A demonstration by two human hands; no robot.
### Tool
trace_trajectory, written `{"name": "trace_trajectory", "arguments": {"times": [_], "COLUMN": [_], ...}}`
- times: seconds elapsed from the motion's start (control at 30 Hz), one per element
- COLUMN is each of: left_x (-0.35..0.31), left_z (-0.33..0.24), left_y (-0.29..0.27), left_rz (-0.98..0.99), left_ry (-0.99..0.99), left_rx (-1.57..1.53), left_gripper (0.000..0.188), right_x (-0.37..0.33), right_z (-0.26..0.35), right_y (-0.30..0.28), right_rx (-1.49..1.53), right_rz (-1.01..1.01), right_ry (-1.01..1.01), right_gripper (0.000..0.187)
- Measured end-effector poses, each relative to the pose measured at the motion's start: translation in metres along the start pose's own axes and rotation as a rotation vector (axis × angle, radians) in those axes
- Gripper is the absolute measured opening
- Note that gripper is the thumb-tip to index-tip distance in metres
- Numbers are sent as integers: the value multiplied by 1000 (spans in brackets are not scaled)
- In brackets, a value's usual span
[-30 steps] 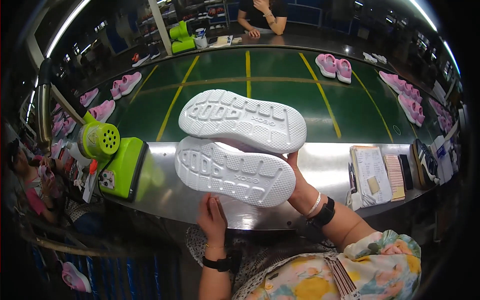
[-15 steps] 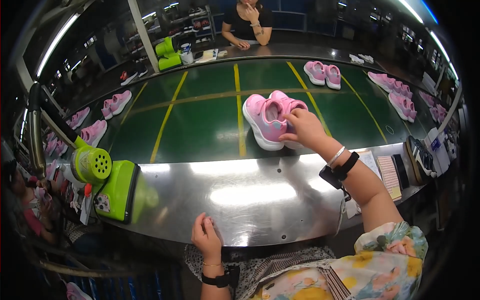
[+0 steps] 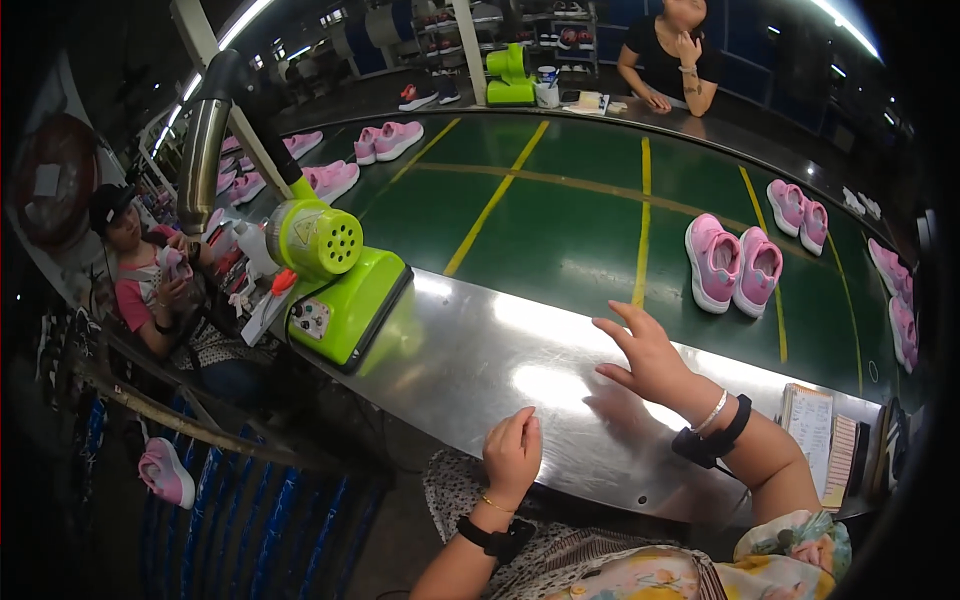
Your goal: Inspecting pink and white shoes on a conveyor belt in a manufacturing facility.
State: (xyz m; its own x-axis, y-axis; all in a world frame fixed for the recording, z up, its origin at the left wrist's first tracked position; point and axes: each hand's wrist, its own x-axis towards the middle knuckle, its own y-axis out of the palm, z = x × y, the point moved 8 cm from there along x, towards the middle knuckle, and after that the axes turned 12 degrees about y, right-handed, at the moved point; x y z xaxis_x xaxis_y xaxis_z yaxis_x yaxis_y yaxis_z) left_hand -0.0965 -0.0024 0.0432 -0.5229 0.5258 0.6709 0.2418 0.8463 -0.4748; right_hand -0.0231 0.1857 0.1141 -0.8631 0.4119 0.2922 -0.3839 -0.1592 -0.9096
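A pair of pink sneakers with white soles stands upright on the green conveyor belt, to the right of centre. My right hand hovers over the near edge of the belt and the metal ledge, left of and nearer than that pair. Its fingers are spread and nothing is in it. Closer to my body, my left hand is held at the front edge of the metal ledge. The fingers there are curled together, and no object shows in them.
A lime-green machine with a hose stands on the ledge at left. More pink shoes line the belt on both sides. Notebooks lie at right. One co-worker sits at left holding a shoe; another leans across the belt.
My right hand has let go of the pink sneakers and drawn back toward me, its fingers opening. The view has turned left. My left hand stays curled near the ledge's front edge.
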Motion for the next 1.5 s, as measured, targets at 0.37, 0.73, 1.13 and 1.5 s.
{"name": "trace_trajectory", "arguments": {"times": [0.37, 0.73, 1.13, 1.5], "left_x": [-4, 3, -4, -1], "left_z": [-2, -1, -6, -3], "left_y": [-3, -5, -4, -4], "left_rz": [-16, -31, -49, -29], "left_ry": [45, 33, 37, 36], "left_rx": [41, 17, -19, -35], "left_gripper": [11, 11, 10, 12], "right_x": [43, 52, -34, -33], "right_z": [26, -73, -56, -61], "right_y": [-117, 10, 55, 60], "right_rx": [37, 227, -98, -54], "right_rz": [-471, 496, 500, 447], "right_ry": [95, 564, 536, 531], "right_gripper": [58, 42, 47, 43]}}
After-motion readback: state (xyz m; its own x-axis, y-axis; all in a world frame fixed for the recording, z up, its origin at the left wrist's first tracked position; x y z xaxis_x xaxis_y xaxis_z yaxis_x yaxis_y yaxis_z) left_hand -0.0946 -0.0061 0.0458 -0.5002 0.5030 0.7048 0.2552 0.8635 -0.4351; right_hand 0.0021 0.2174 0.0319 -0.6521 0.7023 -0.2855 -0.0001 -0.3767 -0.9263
